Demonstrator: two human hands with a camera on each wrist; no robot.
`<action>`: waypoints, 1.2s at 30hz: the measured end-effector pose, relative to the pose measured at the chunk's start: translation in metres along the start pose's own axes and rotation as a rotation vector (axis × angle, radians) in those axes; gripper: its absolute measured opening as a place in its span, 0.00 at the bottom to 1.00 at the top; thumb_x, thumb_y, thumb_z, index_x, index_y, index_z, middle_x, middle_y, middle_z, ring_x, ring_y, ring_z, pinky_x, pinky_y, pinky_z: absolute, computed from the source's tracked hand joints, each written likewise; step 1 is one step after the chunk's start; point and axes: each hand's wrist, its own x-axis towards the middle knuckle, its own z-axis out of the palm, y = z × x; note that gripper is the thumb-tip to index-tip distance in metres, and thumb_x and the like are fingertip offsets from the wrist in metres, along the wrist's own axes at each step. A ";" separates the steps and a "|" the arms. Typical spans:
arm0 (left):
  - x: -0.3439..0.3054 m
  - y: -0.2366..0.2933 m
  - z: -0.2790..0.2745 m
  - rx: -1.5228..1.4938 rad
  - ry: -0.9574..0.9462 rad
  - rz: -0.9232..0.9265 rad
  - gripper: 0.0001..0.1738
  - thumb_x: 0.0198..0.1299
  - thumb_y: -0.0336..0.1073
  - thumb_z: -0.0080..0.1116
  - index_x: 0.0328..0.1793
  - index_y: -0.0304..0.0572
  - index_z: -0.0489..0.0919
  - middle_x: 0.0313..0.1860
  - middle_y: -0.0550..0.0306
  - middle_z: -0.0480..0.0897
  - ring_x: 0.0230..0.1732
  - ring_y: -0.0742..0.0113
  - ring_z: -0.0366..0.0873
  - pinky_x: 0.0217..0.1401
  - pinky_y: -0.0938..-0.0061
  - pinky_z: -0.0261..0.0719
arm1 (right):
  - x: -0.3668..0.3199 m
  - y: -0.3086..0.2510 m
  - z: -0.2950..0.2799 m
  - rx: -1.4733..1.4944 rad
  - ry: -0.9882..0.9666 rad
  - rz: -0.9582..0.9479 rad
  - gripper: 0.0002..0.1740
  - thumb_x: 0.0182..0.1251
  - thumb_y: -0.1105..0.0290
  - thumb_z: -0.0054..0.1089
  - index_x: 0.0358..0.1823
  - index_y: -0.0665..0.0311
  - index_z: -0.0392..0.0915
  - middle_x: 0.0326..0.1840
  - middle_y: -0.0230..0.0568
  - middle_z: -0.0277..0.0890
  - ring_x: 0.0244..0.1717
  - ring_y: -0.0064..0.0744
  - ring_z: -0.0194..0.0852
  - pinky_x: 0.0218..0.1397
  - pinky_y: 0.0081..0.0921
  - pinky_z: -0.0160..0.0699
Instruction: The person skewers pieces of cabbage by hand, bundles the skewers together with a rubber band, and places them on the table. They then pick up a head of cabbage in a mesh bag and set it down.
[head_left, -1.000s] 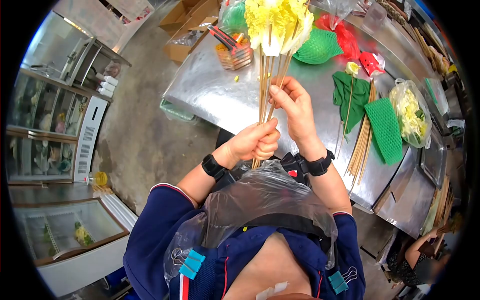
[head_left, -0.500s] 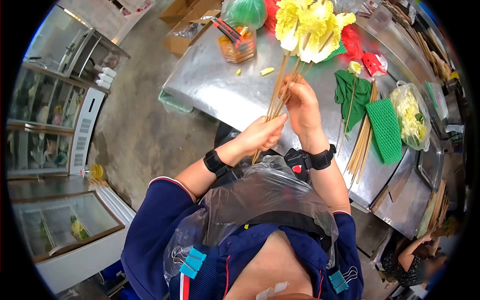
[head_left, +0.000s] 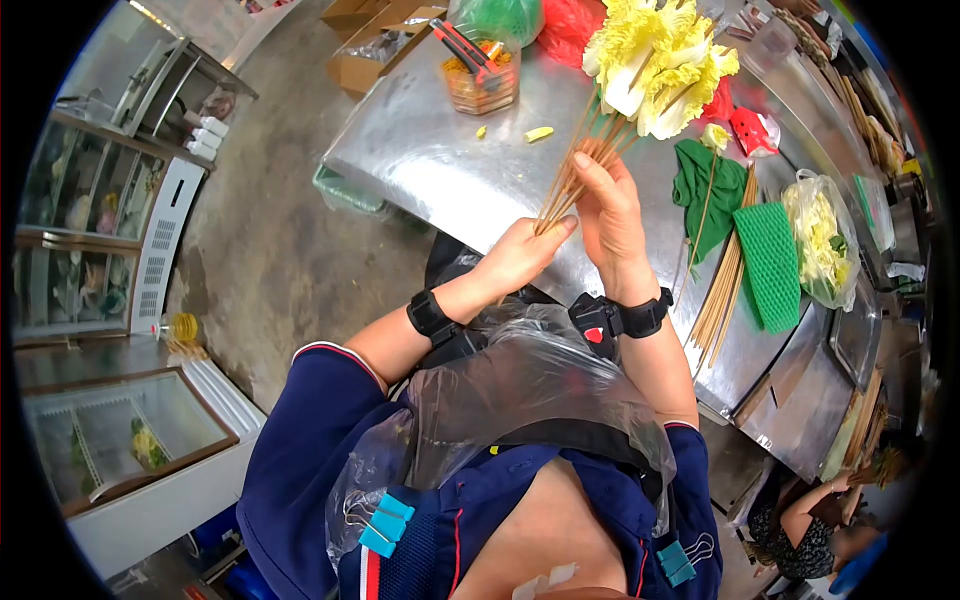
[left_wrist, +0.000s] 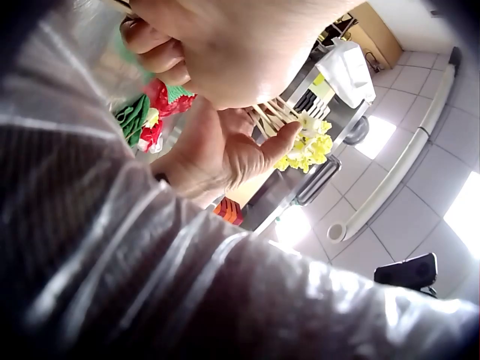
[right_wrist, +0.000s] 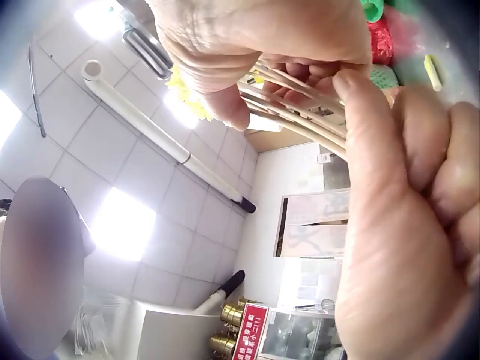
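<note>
A bunch of yellow leafy vegetable pieces (head_left: 655,65) stands on several thin wooden sticks (head_left: 572,185), held tilted over the metal table. My left hand (head_left: 522,255) grips the lower ends of the sticks, its fingers curled round them. Higher up, just under the leaves, my right hand (head_left: 612,215) holds the sticks between thumb and fingers. In the right wrist view the sticks (right_wrist: 300,112) run between both hands, spread slightly apart.
On the metal table (head_left: 440,160) are a plastic tub with red-handled tool (head_left: 480,85), green cloth (head_left: 708,190), loose sticks (head_left: 725,290), green netting (head_left: 768,265) and a bag of leaves (head_left: 820,240). Another person (head_left: 800,530) is at lower right.
The leafy bunch has moved right and tilted further that way. Both hands still hold the sticks; my left hand has moved slightly up and right.
</note>
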 end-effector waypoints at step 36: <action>0.063 -0.046 -0.001 -0.171 0.151 0.648 0.24 0.71 0.42 0.38 0.19 0.47 0.55 0.15 0.69 0.55 0.18 0.80 0.49 0.19 0.80 0.47 | -0.019 0.101 -0.066 -1.206 -0.152 -0.422 0.07 0.53 0.68 0.57 0.29 0.65 0.74 0.29 0.45 0.69 0.36 0.48 0.69 0.39 0.38 0.70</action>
